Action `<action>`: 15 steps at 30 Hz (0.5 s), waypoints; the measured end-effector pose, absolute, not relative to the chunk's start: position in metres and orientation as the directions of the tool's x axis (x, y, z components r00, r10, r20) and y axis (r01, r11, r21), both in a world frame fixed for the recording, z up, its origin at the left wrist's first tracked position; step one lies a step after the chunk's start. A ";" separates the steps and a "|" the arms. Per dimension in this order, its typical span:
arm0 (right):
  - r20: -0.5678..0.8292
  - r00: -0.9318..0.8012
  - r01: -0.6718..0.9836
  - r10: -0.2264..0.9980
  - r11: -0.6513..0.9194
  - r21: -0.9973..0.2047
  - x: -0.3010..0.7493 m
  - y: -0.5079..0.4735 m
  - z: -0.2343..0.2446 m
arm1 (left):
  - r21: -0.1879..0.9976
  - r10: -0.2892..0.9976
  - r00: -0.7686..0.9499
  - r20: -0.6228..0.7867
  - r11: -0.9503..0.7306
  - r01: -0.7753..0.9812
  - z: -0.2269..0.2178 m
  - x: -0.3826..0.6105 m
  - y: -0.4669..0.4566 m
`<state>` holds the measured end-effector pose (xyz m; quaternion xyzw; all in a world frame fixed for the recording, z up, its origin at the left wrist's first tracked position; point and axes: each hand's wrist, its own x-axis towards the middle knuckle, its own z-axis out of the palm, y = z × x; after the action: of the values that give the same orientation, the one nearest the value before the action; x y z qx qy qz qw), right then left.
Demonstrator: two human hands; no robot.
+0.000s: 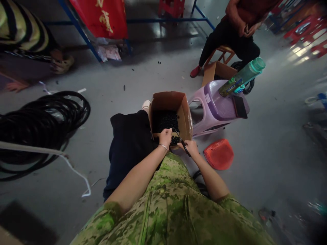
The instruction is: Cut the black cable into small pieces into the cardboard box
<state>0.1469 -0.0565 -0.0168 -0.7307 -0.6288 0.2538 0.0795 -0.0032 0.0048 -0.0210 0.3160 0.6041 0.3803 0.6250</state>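
My right hand [191, 147] is closed around the dark handles of a pair of scissors [184, 144], whose blades point up and left over a cardboard box [168, 97]. Beside the blade tips, my left hand [165, 136] is closed in a pinch above the box's near side. Whatever sits between those fingers is too small to make out. Many small black pieces [167, 120] lie in the box, with more behind a cardboard flap on the near side. A bracelet circles my left wrist.
Right of the box, a purple stool [211, 102] carries a green bottle [241, 77] and a dark phone [239, 107]. A red plastic piece [219, 154] lies on the floor. Coiled black hose [38, 126] is at left. A seated person [237, 30] is at upper right; another [22, 30] at upper left.
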 end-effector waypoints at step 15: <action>-0.605 0.011 -0.171 0.796 -0.595 -0.786 0.120 -0.084 -0.027 | 0.785 0.797 0.107 -0.595 0.604 -0.135 -0.016 0.000 0.002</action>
<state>0.1200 -0.0838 -0.0274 -0.6074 -0.2574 0.6544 0.3694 0.0004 0.0023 -0.0161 0.2876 0.5755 0.3394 0.6862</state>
